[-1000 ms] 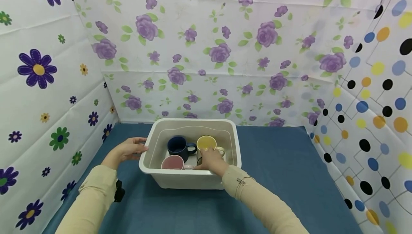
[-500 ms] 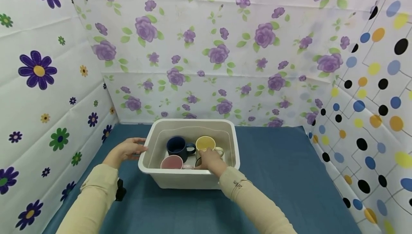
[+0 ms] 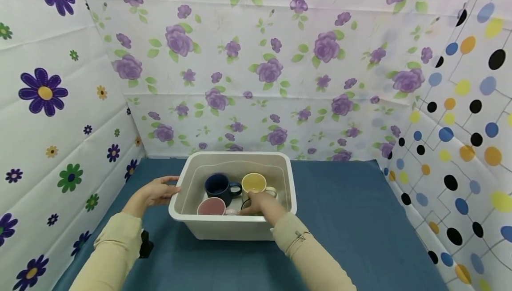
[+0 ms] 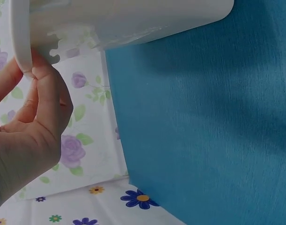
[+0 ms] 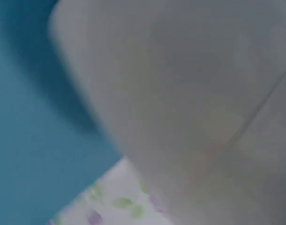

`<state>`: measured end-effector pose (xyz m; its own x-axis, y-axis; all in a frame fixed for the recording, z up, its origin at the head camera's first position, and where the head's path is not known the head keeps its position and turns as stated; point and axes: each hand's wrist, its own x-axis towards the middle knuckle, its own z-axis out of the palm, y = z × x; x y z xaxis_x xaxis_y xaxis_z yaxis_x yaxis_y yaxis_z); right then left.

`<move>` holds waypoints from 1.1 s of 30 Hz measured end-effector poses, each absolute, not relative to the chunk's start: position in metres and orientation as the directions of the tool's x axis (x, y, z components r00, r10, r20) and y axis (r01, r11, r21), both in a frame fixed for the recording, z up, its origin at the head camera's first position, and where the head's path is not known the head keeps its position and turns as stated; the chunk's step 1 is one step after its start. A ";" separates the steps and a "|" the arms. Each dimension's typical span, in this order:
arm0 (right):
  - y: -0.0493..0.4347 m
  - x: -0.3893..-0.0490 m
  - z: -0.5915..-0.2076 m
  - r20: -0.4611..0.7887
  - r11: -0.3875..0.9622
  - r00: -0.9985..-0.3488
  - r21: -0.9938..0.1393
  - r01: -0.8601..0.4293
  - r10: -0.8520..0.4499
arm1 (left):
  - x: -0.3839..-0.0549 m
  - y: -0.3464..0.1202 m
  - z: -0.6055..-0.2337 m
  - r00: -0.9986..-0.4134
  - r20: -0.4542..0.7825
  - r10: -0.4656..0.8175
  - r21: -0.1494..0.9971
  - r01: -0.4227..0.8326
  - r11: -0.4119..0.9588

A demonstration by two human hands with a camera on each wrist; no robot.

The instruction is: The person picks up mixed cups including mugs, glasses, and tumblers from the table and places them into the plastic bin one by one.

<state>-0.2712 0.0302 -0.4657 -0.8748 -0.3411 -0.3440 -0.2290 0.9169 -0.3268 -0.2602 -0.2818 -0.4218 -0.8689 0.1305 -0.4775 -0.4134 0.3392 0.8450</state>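
Observation:
A cream plastic basin (image 3: 236,229) stands on the blue cloth with several mugs inside. My left hand (image 3: 154,195) pinches its left rim between thumb and fingers, and the left wrist view shows that hand (image 4: 37,105) at the rim up close. Inside the basin, at the front right, my right hand (image 3: 262,205) grips a mug with a dark rim (image 3: 246,202), mostly hidden under the fingers. Just behind it is a yellow mug (image 3: 254,181). A navy blue mug (image 3: 218,185) sits at the left, and a pink mug (image 3: 211,206) in front of that.
Blue cloth (image 3: 336,220) covers the table around the basin. Flowered cloth (image 3: 272,73) hangs behind and at the left, dotted cloth (image 3: 460,149) at the right. In the right wrist view the basin's wall (image 5: 147,93) fills most of the frame, blurred.
The head view has shifted slightly, so the whole scene sits a little lower. Both hands keep their places, the left at the rim and the right on the dark-rimmed mug.

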 end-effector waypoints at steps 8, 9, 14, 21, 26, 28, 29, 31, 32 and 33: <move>0.037 -0.271 -0.459 -0.293 0.887 -0.870 -0.367 -0.280 -0.396 | -0.258 -0.281 -0.418 -0.867 -0.485 0.115 0.830 -0.414 0.374; 0.036 -0.270 -0.459 -0.279 0.890 -0.873 -0.344 -0.298 -0.400 | -0.258 -0.282 -0.417 -0.867 -0.484 0.116 0.827 -0.410 0.385; 0.034 -0.265 -0.454 -0.264 0.905 -0.875 -0.249 -0.345 -0.406 | -0.255 -0.284 -0.415 -0.864 -0.488 0.126 0.812 -0.397 0.427; 0.040 -0.261 -0.448 -0.214 0.896 -0.870 -0.131 -0.424 -0.443 | -0.249 -0.285 -0.414 -0.886 -0.443 0.139 0.793 -0.315 0.521; 0.048 -0.265 -0.443 -0.124 0.871 -0.865 -0.142 -0.470 -0.487 | -0.247 -0.282 -0.405 -0.915 -0.378 0.140 0.745 -0.211 0.633; 0.053 -0.268 -0.441 -0.072 0.850 -0.854 -0.175 -0.497 -0.515 | -0.248 -0.280 -0.401 -0.926 -0.343 0.160 0.708 -0.143 0.692; 0.057 -0.269 -0.440 -0.041 0.834 -0.846 -0.198 -0.515 -0.532 | -0.248 -0.279 -0.398 -0.930 -0.326 0.169 0.688 -0.110 0.718; 0.065 -0.272 -0.437 0.015 0.797 -0.825 -0.248 -0.551 -0.565 | -0.249 -0.277 -0.395 -0.939 -0.287 0.190 0.637 -0.039 0.770; 0.069 -0.273 -0.434 0.045 0.778 -0.815 -0.274 -0.566 -0.577 | -0.249 -0.276 -0.394 -0.944 -0.265 0.196 0.607 -0.005 0.795; 0.074 -0.273 -0.432 0.074 0.757 -0.804 -0.297 -0.583 -0.590 | -0.250 -0.275 -0.393 -0.949 -0.246 0.197 0.583 0.018 0.812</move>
<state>-0.2731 0.0736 -0.4322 -0.8040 -0.5900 0.0739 -0.5826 0.7567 -0.2967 -0.2496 -0.2755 -0.3934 -0.9491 0.1970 -0.2456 0.0178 0.8124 0.5829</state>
